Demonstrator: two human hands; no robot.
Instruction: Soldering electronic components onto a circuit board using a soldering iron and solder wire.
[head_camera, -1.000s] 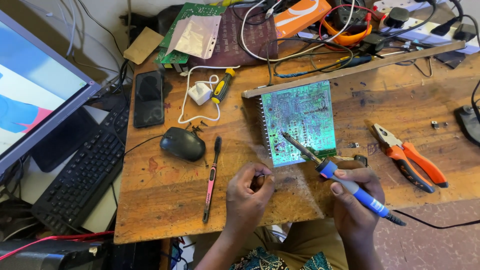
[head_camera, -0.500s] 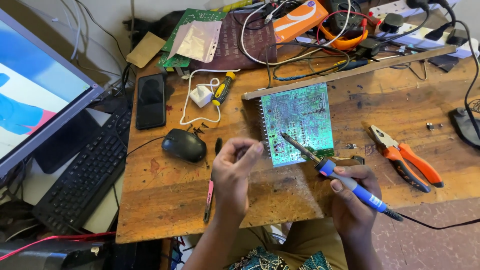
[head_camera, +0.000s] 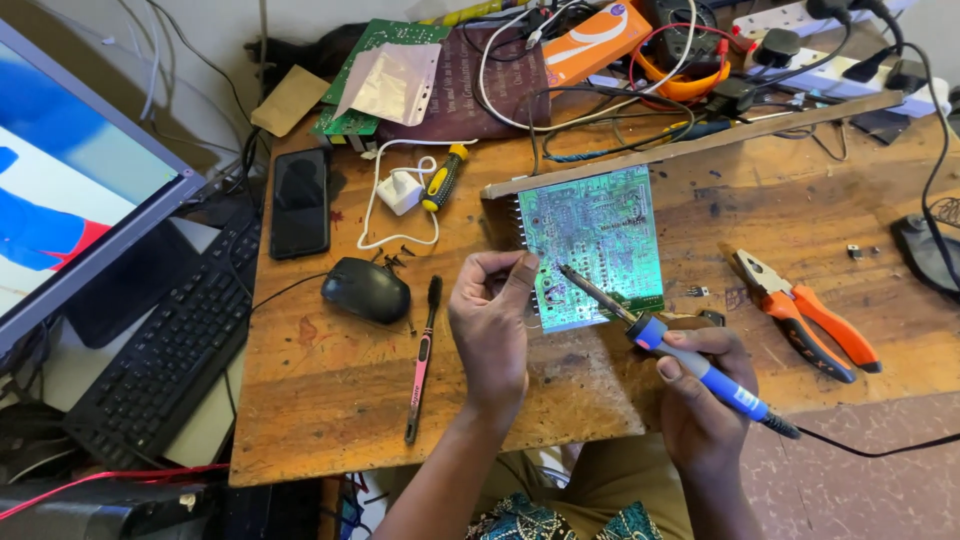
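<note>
A green circuit board (head_camera: 600, 235) lies solder side up on the wooden bench (head_camera: 330, 400). Its far edge rests against a wooden strip (head_camera: 700, 140). My right hand (head_camera: 700, 400) grips a blue-handled soldering iron (head_camera: 705, 375), and the iron's tip touches the board near its lower left. My left hand (head_camera: 490, 320) is raised at the board's left edge. Its thumb and forefinger are pinched on what looks like a thin wire, held close to the iron's tip.
Orange-handled pliers (head_camera: 810, 315) lie right of the board. A black mouse (head_camera: 365, 288), a pink toothbrush (head_camera: 420, 360), a phone (head_camera: 300, 200), a white charger (head_camera: 400, 190) and a yellow screwdriver (head_camera: 443, 175) lie left. Keyboard (head_camera: 160, 350) and monitor (head_camera: 70, 200) stand far left. Cables crowd the back.
My left hand has risen from the bench's near edge to the board's left side, beside the iron's tip. My right hand and the iron have hardly moved.
</note>
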